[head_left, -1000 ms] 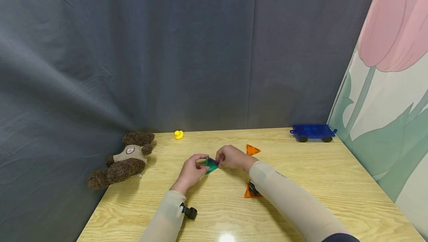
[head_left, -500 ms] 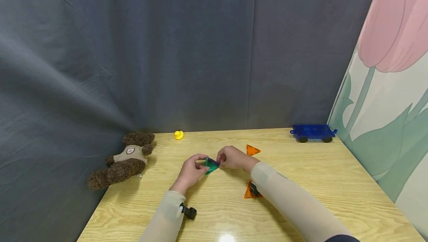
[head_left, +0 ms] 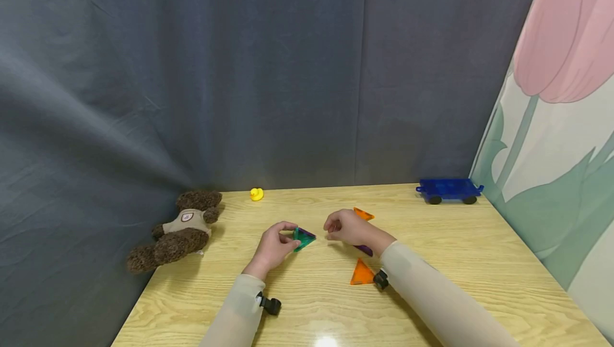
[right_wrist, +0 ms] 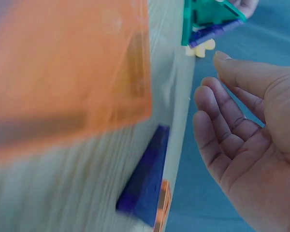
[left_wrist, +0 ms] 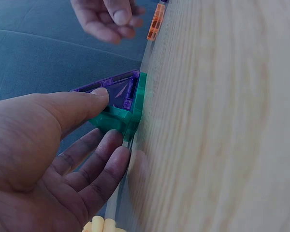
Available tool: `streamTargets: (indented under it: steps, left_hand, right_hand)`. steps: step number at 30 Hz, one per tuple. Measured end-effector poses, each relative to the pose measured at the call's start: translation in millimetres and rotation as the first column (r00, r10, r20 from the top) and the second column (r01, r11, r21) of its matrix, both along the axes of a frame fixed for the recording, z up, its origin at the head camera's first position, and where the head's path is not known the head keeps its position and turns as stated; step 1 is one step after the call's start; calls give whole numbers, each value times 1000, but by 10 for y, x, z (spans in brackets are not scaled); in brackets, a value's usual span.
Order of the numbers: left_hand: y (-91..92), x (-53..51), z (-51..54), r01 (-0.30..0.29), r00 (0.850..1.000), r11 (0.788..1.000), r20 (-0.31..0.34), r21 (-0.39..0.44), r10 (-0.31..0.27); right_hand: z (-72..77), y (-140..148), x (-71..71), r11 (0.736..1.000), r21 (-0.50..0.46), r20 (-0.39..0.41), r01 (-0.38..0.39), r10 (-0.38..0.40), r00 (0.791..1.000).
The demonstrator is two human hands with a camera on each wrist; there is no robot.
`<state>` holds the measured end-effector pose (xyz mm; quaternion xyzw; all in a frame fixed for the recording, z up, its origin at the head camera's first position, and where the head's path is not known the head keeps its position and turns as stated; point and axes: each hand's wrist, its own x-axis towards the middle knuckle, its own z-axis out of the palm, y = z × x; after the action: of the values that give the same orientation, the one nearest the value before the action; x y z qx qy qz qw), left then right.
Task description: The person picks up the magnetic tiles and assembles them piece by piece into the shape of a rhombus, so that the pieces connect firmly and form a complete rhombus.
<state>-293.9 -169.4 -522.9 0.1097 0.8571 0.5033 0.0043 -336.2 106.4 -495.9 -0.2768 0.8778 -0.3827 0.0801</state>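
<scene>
Step judged best done by steadying the green-and-purple tile assembly (head_left: 304,239) lightly at its edges, lest joints slip. It sits on the table (head_left: 307,299), pinched by the left hand (head_left: 273,245), thumb and fingers parted only by the piece. Right hand (head_left: 351,228), apart: fingers loosely curved, holding nothing (a purple tile (head_left: 365,250) shows beside its wrist).

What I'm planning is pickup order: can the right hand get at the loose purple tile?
Probably yes, drawing back: the right hand is empty, and the loose purple tile lies uncovered on the table near its wrist.
</scene>
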Motion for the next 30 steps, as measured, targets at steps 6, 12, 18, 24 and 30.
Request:
streamTargets:
  steps: [6,12,18,24,30]
  left_hand:
    - [0,-4,-11,-4,1000,1000,-6,-9,4]
    - [-2,4,-10,-6,1000,1000,1,-8,6]
    - [-35,39,13,-12,1000,1000,0,-6,12]
    - [-95,70,10,-23,1000,1000,-12,-13,22]
    - [-173,113,-1,-24,1000,1000,-16,-15,24]
  right_hand:
    - [32,210,90,998,-19,-33,61,-62,998]
    - [26,410,171,993,-32,-44,114,-115,992]
    - [-37,577,217,986,-23,-36,168,-169,985]
    - [-91,667,274,981,10,-12,192,-192,981]
    - [-125,715,321,983,13,45,185,-185,982]
